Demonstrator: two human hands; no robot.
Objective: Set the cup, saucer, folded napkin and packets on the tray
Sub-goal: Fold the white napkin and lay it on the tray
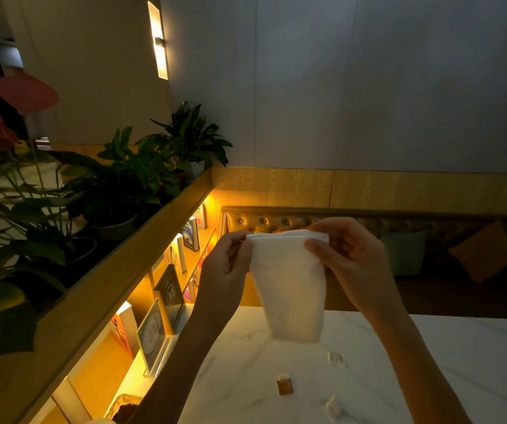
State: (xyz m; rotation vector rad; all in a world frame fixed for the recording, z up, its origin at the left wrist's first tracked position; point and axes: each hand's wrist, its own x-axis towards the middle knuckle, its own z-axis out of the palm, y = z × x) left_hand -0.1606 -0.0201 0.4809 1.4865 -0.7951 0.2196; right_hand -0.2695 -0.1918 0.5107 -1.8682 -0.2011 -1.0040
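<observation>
Near edge of white marble table (475, 347): three small packets lie loose, one pale (333, 408), one brown (285, 386), one clear-ish (335, 358), all apart. Above them, white napkin (289, 286) hangs in air, folded, top edge pinched by both hands: left hand (226, 264) on L corner, right hand (348, 252) on R corner. Behind: tufted bench (276, 221) w/ cushions, lit bookshelf (185, 255), potted plants (142, 172) at left.

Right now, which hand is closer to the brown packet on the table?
Left, though only slightly. The left hand is raised above and left of the brown packet; the right hand is raised farther off, above and right. Both pinch the napkin well above the table.
</observation>
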